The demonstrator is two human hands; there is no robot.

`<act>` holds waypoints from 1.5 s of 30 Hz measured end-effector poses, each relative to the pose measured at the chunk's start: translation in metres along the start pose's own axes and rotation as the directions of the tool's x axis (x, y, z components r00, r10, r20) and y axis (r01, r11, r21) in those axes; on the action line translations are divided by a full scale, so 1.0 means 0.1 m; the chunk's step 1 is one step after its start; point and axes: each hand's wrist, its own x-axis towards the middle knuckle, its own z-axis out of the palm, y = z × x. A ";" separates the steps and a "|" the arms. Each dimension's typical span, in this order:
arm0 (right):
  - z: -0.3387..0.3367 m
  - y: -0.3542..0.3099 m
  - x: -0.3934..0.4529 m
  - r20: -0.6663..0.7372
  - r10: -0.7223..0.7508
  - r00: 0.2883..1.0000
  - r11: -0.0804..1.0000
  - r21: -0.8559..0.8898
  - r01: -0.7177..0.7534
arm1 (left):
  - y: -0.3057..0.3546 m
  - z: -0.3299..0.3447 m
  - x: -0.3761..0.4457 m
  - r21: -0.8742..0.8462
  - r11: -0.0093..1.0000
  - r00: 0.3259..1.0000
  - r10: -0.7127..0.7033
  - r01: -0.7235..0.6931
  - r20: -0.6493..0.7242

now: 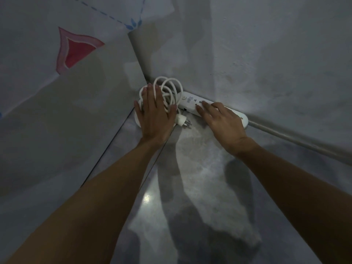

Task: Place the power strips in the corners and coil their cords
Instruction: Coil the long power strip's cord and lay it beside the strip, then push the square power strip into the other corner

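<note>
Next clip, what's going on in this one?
A person is tucking a white power strip into a floor corner, along the right wall. The left hand presses flat on the coiled cord, bunched in the corner, its plug lying on the floor. The right hand rests its fingers on the strip.

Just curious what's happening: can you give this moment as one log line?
left hand: flat on coiled cord | right hand: fingers on power strip | strip: along wall, in corner | plug: loose on floor

Glossy floor (200, 187), rough plaster wall (266, 54) (white plastic power strip (190, 103)).
</note>
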 end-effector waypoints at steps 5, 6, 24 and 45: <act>-0.09 0.04 -0.03 0.017 0.000 1.000 1.000 0.006 0.000 | 0.05 -0.06 -0.06 0.015 0.996 0.996 0.088 -0.087 -0.016; -0.09 0.05 -0.03 0.028 0.014 1.000 1.000 0.007 -0.014 | 0.06 -0.07 -0.06 0.014 0.995 0.995 0.099 -0.099 -0.016; -0.82 0.24 -0.89 0.096 0.253 0.963 0.958 0.115 -0.264 | 0.70 -0.38 -0.59 -0.264 0.926 0.959 0.284 -0.269 0.021; -2.00 0.57 -4.05 0.279 0.827 0.489 0.498 0.043 -0.866 | 2.68 -0.74 -2.91 -0.647 0.597 0.546 0.776 -0.475 0.315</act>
